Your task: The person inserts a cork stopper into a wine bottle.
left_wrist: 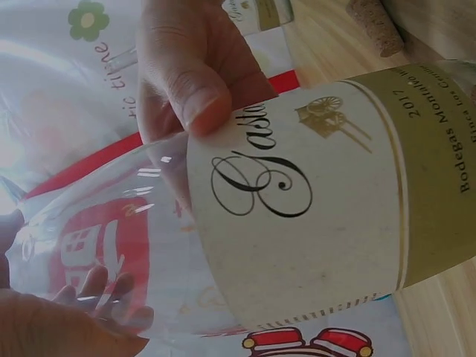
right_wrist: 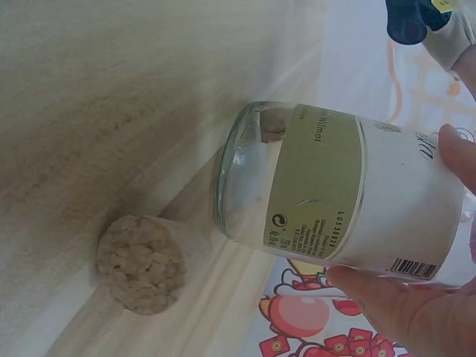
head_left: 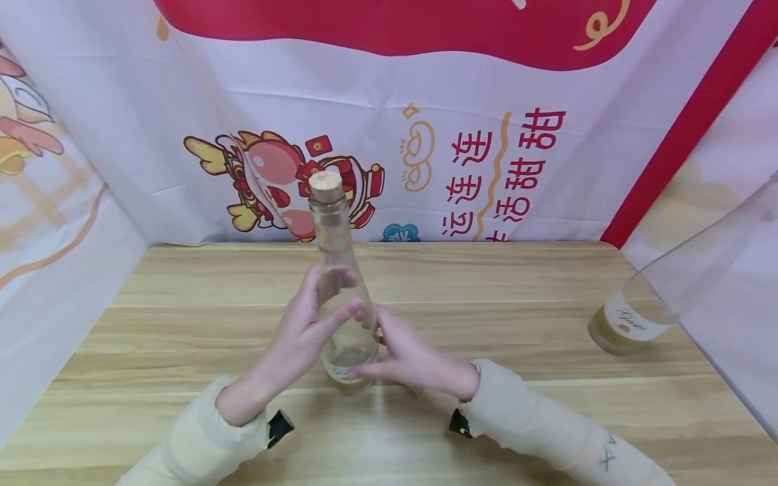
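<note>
A clear glass wine bottle (head_left: 340, 250) with a white and olive label (left_wrist: 297, 186) stands cork end up in front of me. A cork stopper (head_left: 326, 187) sits in its mouth. My left hand (head_left: 300, 331) grips the upper body, thumb on the near side and fingers behind the glass. Lower down, my right hand (head_left: 416, 354) holds the bottle from the right, around the label. A loose cork (right_wrist: 141, 264) lies on the wooden table close to the bottle's base, mostly hidden by the right hand in the head view. Whether the base touches the table, I cannot tell.
Another wine bottle (head_left: 638, 317) with a similar label stands at the right side of the wooden table (head_left: 486, 283). A printed cloth (head_left: 377, 135) hangs along the table's back edge, with more cloth at both sides.
</note>
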`<control>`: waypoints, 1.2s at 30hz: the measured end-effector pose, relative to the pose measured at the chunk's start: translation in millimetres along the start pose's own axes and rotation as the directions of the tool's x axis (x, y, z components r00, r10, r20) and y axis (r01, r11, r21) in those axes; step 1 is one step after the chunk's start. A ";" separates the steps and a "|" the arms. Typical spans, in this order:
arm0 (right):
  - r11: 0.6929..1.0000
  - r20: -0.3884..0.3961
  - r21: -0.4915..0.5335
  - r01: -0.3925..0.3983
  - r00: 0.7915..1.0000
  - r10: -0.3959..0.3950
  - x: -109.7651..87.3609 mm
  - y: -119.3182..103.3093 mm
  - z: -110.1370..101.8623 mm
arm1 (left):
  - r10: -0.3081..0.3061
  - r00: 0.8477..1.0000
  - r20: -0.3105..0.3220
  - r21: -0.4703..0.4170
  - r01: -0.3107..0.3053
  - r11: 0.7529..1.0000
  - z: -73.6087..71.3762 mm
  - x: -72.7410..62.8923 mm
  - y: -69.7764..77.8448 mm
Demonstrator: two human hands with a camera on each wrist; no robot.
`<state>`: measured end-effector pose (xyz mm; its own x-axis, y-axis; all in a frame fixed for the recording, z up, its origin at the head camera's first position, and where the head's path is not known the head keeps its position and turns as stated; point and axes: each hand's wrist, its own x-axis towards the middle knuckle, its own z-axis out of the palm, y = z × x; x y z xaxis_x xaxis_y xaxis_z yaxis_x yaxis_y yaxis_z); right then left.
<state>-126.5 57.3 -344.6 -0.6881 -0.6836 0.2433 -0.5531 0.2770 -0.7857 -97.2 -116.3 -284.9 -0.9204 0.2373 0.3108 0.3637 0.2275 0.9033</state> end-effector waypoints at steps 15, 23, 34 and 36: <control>0.992 -0.085 0.024 -0.122 0.989 0.124 52.8 -21.6 -1.7 | 0.055 0.992 -0.112 -0.044 -0.060 0.997 -36.3 26.8 12.6; 0.992 -0.134 0.098 -0.074 0.987 0.087 96.8 -24.5 -8.7 | 0.112 0.977 -0.183 -0.022 -0.118 0.993 -62.5 57.9 14.0; 0.984 -0.161 0.150 -0.096 0.980 0.121 147.3 -12.4 -7.7 | 0.161 0.970 -0.181 -0.062 -0.175 0.983 -92.3 91.5 -2.6; 0.985 -0.173 0.128 -0.116 0.975 0.137 155.3 -7.5 -6.7 | 0.154 0.971 -0.183 -0.033 -0.162 0.986 -95.7 97.3 -8.2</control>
<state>-232.3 -46.4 -297.1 -0.8282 -0.5119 0.2283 -0.4053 0.2657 -0.8747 -203.6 -185.5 -233.7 -0.8641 0.0929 0.4948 0.5034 0.1543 0.8502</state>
